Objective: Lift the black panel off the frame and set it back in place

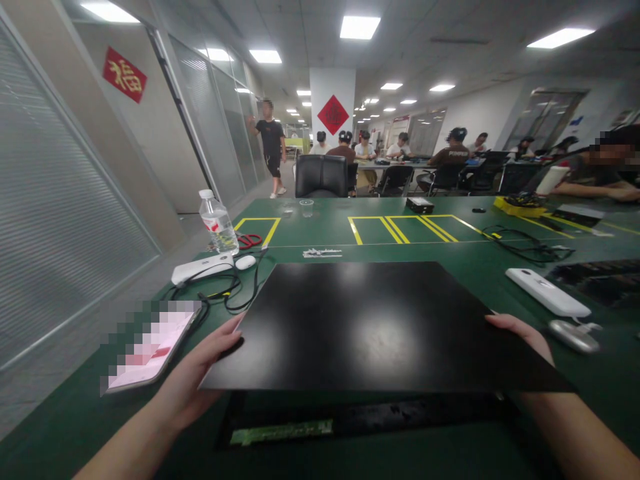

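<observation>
Both hands are closed on a flat black panel (350,327), one at each side edge. The left hand (203,367) grips the left edge and the right hand (525,337) grips the right edge, each with its thumb at the rim of the upper face; the fingers underneath are mostly hidden. The panel spans the gap between the hands, raised above the green tabletop (425,251), its glossy face showing a pale reflection.

Below the panel's near edge, between the wrists, lies a long dark part (400,417) with a green strip (285,432) on its left portion; much of it is covered by the panel.

Just left of the left hand is a phone (160,353) with a lit pink screen, partly pixelated. Beyond that hand are black cables (200,303), a white device (200,269), a rounded white object (245,263), red-handled scissors (251,241) and an upright clear bottle (216,223) with a white cap.

Past the right hand, to its right, lie a white oblong device (547,292) and a silver object (575,336), near each other. Straight ahead of both hands, beyond the panel, sit small white pieces (323,253); farther off are yellow tape outlines (355,230), a clear cup (307,209) and a small black box (419,205).
</observation>
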Tool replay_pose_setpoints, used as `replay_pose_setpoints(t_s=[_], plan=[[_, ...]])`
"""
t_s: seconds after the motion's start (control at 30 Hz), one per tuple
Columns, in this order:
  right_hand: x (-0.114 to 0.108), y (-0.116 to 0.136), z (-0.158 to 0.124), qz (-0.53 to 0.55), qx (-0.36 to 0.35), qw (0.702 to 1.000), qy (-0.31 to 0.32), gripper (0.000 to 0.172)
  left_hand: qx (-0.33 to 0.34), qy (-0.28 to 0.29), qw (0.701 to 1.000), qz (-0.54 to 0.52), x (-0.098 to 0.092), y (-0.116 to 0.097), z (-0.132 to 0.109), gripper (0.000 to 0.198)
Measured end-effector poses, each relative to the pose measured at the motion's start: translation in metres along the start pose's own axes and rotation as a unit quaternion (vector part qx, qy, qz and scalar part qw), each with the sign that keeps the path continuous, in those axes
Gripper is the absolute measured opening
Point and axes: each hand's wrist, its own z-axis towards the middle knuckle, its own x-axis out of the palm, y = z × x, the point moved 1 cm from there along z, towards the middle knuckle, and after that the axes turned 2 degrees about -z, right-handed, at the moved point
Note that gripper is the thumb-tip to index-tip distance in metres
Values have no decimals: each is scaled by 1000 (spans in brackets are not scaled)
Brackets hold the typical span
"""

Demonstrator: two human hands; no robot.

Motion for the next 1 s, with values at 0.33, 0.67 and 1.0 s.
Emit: replay_pose_setpoints(t_s=[0.33, 0.67, 1.0], plan=[[14, -10, -5, -112, 37, 984, 136, 46, 91, -64, 990, -88, 4, -15, -11, 60], [11, -15, 10, -169, -17, 983, 73, 55, 145, -68, 985, -58, 13, -21, -27, 34], [9, -15, 13, -210, -29, 976, 56, 56, 147, -78, 982, -92, 8, -14, -18, 43]])
